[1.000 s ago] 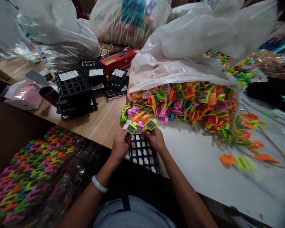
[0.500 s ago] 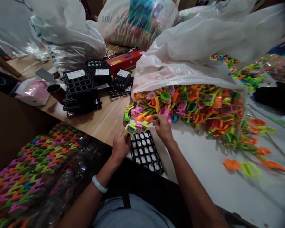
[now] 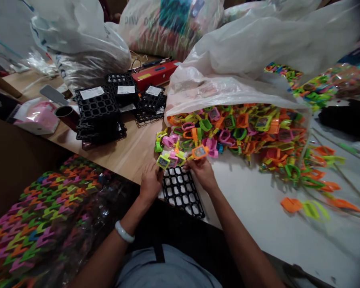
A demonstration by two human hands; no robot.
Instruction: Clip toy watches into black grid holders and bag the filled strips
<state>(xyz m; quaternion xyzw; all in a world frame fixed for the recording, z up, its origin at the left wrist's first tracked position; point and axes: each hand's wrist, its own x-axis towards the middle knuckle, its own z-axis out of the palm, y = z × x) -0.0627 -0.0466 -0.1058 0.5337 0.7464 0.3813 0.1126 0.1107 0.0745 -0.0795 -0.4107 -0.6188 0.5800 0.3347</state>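
My left hand (image 3: pixel 151 180) is closed at the upper left corner of a black grid tray (image 3: pixel 176 190). Its fingers are on a small cluster of toy watches, a yellow-green toy watch (image 3: pixel 163 161) and a pink toy watch (image 3: pixel 173 161) among them. Over the tray's upper right corner, my right hand (image 3: pixel 203 173) pinches an orange toy watch (image 3: pixel 200 152) by its yellow end, face up. Just beyond both hands, a heap of colourful toy watches (image 3: pixel 240 134) spills from the mouth of a white plastic bag (image 3: pixel 228 90).
Stacked black trays (image 3: pixel 97 106) with white labels stand at the left, beside a dark cup (image 3: pixel 67 116) and a red box (image 3: pixel 156 75). Loose toy watches (image 3: pixel 291 205) lie on the right. Below the table's left edge are rows of colourful toy watches (image 3: pixel 48 208).
My right hand has drawn an orange toy watch from the cluster and turned its face up. My left hand stays by the cluster; the whole view has shifted slightly.
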